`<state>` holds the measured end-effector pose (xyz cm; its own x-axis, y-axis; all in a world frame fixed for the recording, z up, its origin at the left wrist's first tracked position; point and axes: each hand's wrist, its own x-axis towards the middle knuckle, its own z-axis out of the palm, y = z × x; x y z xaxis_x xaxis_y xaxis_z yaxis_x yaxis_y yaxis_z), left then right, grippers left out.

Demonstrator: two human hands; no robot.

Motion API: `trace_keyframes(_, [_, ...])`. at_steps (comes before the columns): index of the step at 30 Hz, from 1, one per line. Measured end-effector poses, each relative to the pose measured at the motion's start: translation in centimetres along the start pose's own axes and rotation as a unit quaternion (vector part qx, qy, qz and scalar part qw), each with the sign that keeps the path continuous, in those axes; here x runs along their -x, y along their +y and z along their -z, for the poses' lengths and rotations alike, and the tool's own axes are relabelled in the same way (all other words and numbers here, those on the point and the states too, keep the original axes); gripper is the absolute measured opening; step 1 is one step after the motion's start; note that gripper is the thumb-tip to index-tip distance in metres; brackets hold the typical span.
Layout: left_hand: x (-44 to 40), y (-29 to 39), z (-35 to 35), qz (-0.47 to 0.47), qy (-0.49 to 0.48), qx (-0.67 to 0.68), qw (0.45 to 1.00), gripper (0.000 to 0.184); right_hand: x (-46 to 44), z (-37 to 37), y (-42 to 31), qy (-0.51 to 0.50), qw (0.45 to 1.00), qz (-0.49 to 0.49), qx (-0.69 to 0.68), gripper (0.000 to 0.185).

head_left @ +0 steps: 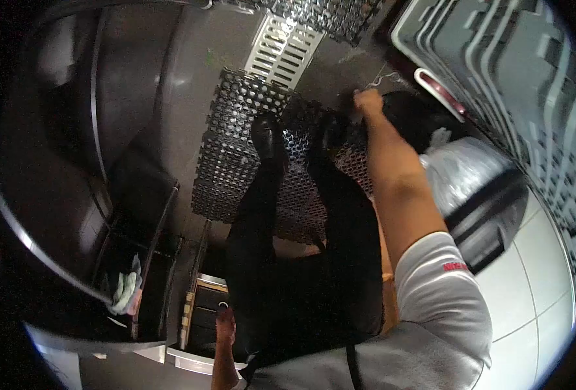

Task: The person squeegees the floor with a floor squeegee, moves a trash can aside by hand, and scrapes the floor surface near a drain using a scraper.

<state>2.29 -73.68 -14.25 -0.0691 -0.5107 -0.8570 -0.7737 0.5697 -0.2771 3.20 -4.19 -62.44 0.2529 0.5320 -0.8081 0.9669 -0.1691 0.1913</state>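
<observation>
My right hand (369,102) reaches far forward at the end of an outstretched arm, low beside a black round bin. Its fingers look curled closed, and what they hold, if anything, is too small to make out. A thin pale loop, like a wire or cord (387,79), lies just beyond the hand. My left hand (225,324) hangs low next to my thigh, with its fingers apparently closed. A small white ring shape (223,304) shows right at its fingertips; the rest is in shadow. Near it is an open dark compartment with a pale front edge (193,359).
Black perforated rubber mat (223,166) lies under my shoes. Ahead is a white floor grate (284,52). Grey plastic crates (489,52) rise at right, above a bin lined with clear plastic (463,169). A crumpled cloth (126,289) hangs at left by dark curved metal.
</observation>
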Motion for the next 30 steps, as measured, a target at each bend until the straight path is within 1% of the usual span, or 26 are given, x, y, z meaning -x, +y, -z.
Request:
trace_keyframes(1, [-2.1, -2.6, 0.1, -0.017, 0.003, -0.019, 1.000, 0.040, -2.2, 0.1, -0.2, 0.017, 1.000, -0.009, 0.024, 0.051])
trace_keyframes(2, [-2.6, -3.3, 0.5, 0.016, -0.009, 0.034, 0.999, 0.042, -4.2, -0.4, 0.0, 0.039, 0.998, -0.033, 0.023, 0.054])
trace_keyframes(3, [-2.6, -3.5, 0.8, 0.049, -0.019, 0.085, 0.995, 0.045, -6.5, -1.0, -0.1, 0.041, 0.996, -0.022, 0.076, 0.059])
trace_keyframes(4, [-3.0, -3.5, 1.0, 0.080, -0.027, 0.138, 0.987, 0.048, -8.3, -1.7, 0.2, 0.057, 0.996, -0.068, 0.028, 0.059])
trace_keyframes(5, [-3.6, -1.7, 0.5, 0.115, 0.025, 0.096, 0.988, 0.046, -10.9, -1.8, 0.8, 0.048, 0.995, 0.002, 0.087, 0.055])
trace_keyframes(7, [-5.2, 1.6, -0.1, 0.084, 0.053, 0.076, 0.992, 0.038, -16.2, -3.2, 1.2, -0.006, 0.993, 0.060, 0.106, 0.051])
trace_keyframes(9, [-6.0, 5.4, -0.8, 0.017, 0.065, 0.089, 0.994, 0.031, -14.7, -3.8, 0.5, 0.004, 0.993, 0.070, 0.091, 0.049])
trace_keyframes(10, [-5.9, 7.8, -1.3, -0.014, 0.064, 0.097, 0.993, 0.027, -13.1, -3.8, 0.0, 0.012, 0.994, 0.074, 0.081, 0.048])
trace_keyframes(11, [-5.5, 10.1, -1.8, -0.039, 0.060, 0.105, 0.992, 0.024, -10.6, -4.7, -0.7, 0.102, 0.990, 0.079, 0.056, 0.045])
trace_keyframes(12, [-4.8, 12.6, -2.4, -0.058, 0.049, 0.111, 0.991, 0.020, -7.7, -5.2, -1.2, 0.131, 0.987, 0.089, -0.019, 0.037])
trace_keyframes(13, [-3.6, 15.0, -2.9, -0.067, 0.034, 0.104, 0.992, 0.018, -3.0, -5.3, -2.1, 0.196, 0.971, 0.109, -0.087, 0.029])
trace_keyframes(14, [-2.4, 17.6, -3.4, -0.077, 0.019, 0.097, 0.992, 0.016, 1.6, -5.4, -2.4, 0.226, 0.947, 0.157, -0.167, 0.023])
trace_keyframes(15, [-1.3, 19.0, -3.6, -0.088, 0.000, 0.088, 0.992, 0.014, 4.9, -6.4, -1.9, 0.291, 0.907, 0.238, -0.191, 0.018])
trace_keyframes(16, [-1.5, 19.8, -3.1, -0.139, -0.029, 0.071, 0.987, 0.018, 7.4, -7.5, -1.5, 0.330, 0.873, 0.294, -0.204, 0.017])
trace_keyframes(17, [-2.7, 20.6, -2.5, -0.195, -0.059, 0.055, 0.978, 0.022, 13.3, -5.9, -1.2, 0.265, 0.890, 0.293, -0.229, 0.017])
trace_keyframes(18, [-2.8, 22.0, -2.1, -0.251, -0.086, 0.039, 0.963, 0.026, 18.4, -4.9, -0.4, 0.233, 0.871, 0.309, -0.303, 0.015])
trace_keyframes(19, [-0.4, 25.5, -3.8, -0.298, -0.067, 0.043, 0.951, 0.013, 22.3, -4.9, 0.8, 0.193, 0.860, 0.305, -0.361, 0.013])
trace_keyframes(20, [2.3, 29.0, -5.7, -0.354, -0.068, 0.018, 0.932, 0.015, 26.5, -3.7, 2.3, 0.213, 0.844, 0.345, -0.352, 0.011])
trace_keyframes(21, [5.4, 31.8, -7.7, -0.413, -0.096, 0.024, 0.905, 0.021, 30.0, -3.0, 4.1, 0.203, 0.842, 0.342, -0.365, 0.008])
trace_keyframes(22, [8.6, 34.1, -10.3, -0.427, -0.110, 0.040, 0.897, 0.029, 32.8, -2.5, 6.3, 0.210, 0.833, 0.362, -0.363, 0.008])
trace_keyframes(24, [15.2, 36.4, -15.4, -0.474, -0.261, 0.064, 0.839, 0.034, 37.6, -0.9, 10.6, 0.214, 0.840, 0.341, -0.363, 0.008])
trace_keyframes(25, [18.5, 36.3, -18.1, -0.489, -0.336, 0.036, 0.804, 0.035, 39.2, -0.6, 13.1, 0.216, 0.845, 0.342, -0.350, 0.009])
trace_keyframes(26, [20.6, 35.8, -20.7, -0.502, -0.382, -0.039, 0.775, 0.034, 40.2, -0.1, 15.4, 0.217, 0.849, 0.347, -0.335, 0.010])
trace_keyframes(27, [21.5, 34.6, -24.0, -0.481, -0.437, -0.054, 0.758, 0.034, 41.2, 0.6, 17.4, 0.200, 0.862, 0.331, -0.328, 0.010])
trace_keyframes(29, [23.8, 32.0, -30.8, -0.398, -0.499, -0.093, 0.765, 0.038, 42.7, 1.3, 20.9, 0.161, 0.888, 0.297, -0.313, 0.010])
trace_keyframes(30, [24.2, 30.2, -34.4, -0.379, -0.462, -0.093, 0.796, 0.041, 43.3, 0.9, 22.5, 0.163, 0.886, 0.298, -0.317, 0.010])
